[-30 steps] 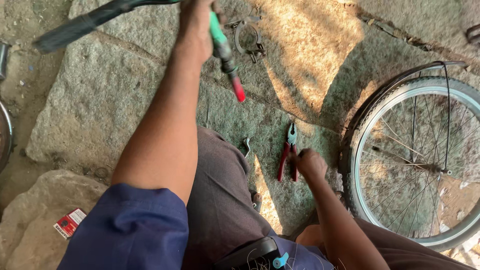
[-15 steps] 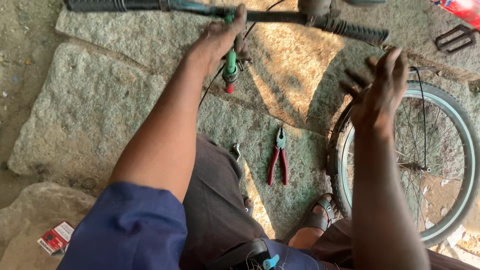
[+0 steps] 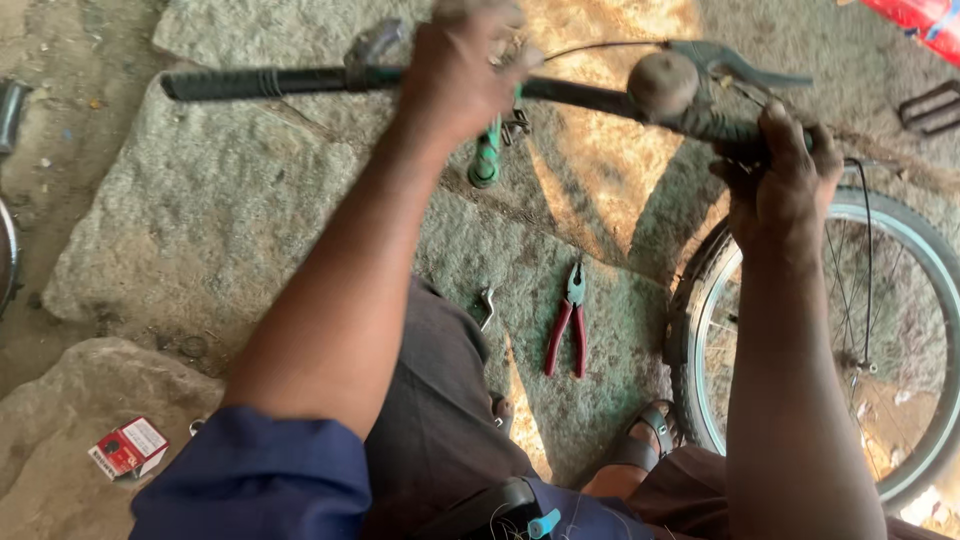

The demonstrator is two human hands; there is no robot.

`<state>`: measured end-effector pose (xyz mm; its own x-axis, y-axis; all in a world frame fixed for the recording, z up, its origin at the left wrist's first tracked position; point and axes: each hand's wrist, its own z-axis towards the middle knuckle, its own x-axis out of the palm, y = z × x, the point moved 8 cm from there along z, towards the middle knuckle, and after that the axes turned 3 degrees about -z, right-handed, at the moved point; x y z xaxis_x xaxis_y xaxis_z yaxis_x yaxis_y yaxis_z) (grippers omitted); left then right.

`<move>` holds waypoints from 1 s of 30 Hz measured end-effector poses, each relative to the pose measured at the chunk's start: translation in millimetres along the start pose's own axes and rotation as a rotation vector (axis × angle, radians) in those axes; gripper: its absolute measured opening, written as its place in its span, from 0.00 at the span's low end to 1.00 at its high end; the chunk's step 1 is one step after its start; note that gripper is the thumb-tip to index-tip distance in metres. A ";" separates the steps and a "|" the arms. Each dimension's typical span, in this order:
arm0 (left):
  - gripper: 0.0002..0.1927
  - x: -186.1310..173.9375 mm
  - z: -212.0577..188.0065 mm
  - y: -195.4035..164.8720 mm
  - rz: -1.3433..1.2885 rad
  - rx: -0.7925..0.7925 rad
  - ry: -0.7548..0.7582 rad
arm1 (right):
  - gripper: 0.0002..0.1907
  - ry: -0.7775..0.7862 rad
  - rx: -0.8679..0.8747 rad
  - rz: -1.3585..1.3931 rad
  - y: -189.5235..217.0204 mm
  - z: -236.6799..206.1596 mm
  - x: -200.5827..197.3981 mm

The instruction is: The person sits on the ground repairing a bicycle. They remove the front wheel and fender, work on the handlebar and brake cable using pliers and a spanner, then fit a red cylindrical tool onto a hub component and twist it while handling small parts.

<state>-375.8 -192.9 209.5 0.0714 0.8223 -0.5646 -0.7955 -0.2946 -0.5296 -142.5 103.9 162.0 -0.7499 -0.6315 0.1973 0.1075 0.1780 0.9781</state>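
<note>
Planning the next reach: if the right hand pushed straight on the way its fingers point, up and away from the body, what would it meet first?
The right hand already grips the handlebar at its right end. Straight beyond it sits the brake lever, probably first, though depth is unclear.

Small red-and-white box on the stone slab, bottom left.

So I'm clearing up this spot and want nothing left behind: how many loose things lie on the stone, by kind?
Red-handled pliers: 1
Small metal lever piece beside the knee: 1
Red and white small box: 1
Total: 3
The handlebar is not counted; the left hand and right hand hold it.
</note>
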 end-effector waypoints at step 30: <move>0.14 68.0 -7.2 -43.1 -0.568 -0.041 0.429 | 0.10 -0.171 -0.162 -0.047 6.8 -23.9 5.2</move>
<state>-332.3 -127.8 189.4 0.7053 0.5928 -0.3889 -0.5422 0.0976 -0.8346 -130.0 83.7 171.2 -0.8545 -0.4970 0.1513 0.1634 0.0193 0.9864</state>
